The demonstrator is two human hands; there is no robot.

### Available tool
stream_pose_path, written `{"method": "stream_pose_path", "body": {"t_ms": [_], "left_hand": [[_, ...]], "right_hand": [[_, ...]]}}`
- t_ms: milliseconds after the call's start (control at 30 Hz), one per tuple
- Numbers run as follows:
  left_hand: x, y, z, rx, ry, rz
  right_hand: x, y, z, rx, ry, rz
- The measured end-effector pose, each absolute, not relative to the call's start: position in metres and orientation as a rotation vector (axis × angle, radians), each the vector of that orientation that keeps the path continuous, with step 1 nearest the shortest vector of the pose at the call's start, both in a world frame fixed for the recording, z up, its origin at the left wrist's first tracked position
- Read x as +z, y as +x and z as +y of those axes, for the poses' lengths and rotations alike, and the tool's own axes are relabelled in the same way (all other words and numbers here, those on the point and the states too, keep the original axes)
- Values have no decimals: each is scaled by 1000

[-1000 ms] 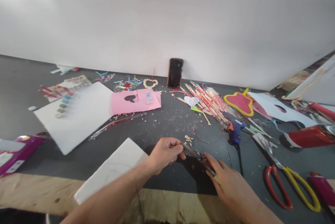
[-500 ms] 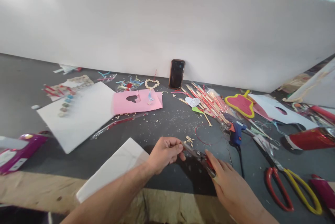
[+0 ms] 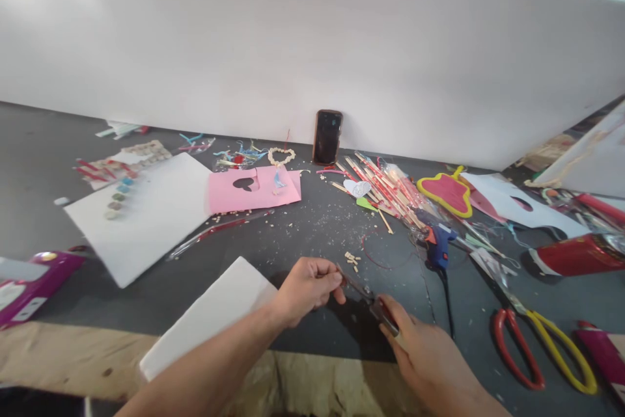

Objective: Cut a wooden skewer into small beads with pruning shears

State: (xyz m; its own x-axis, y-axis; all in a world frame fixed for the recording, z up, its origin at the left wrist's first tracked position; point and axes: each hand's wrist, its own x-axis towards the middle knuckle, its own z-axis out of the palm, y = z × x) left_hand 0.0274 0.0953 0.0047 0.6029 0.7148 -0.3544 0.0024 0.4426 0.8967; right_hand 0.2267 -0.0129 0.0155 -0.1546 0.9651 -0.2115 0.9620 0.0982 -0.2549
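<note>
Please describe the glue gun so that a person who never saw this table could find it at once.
Start at the long white board standing along the back of the dark grey table, then come forward from the bundle of red and wooden sticks. The small blue glue gun lies there. Only it has a black cord, unlike the red and yellow scissors nearby.

Both forearms were bare from the lower edge of the view up to the wrists — no sleeve, cuff, glove or watch showed. The left hand [image 3: 308,287] and the right hand [image 3: 430,358] wore no rings that could be made out — the fingers [image 3: 326,269] were plain, with short nails.
</note>
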Motion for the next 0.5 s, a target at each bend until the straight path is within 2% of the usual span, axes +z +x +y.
{"method": "stream_pose_path", "body": {"t_ms": [167,500], "left_hand": [[9,27,98,586,1053,872],[10,26,101,654,1000,859]], "right_hand": [[27,241,4,432,-2178,-2240],[7,285,37,-156,-2376,-2115]]}}
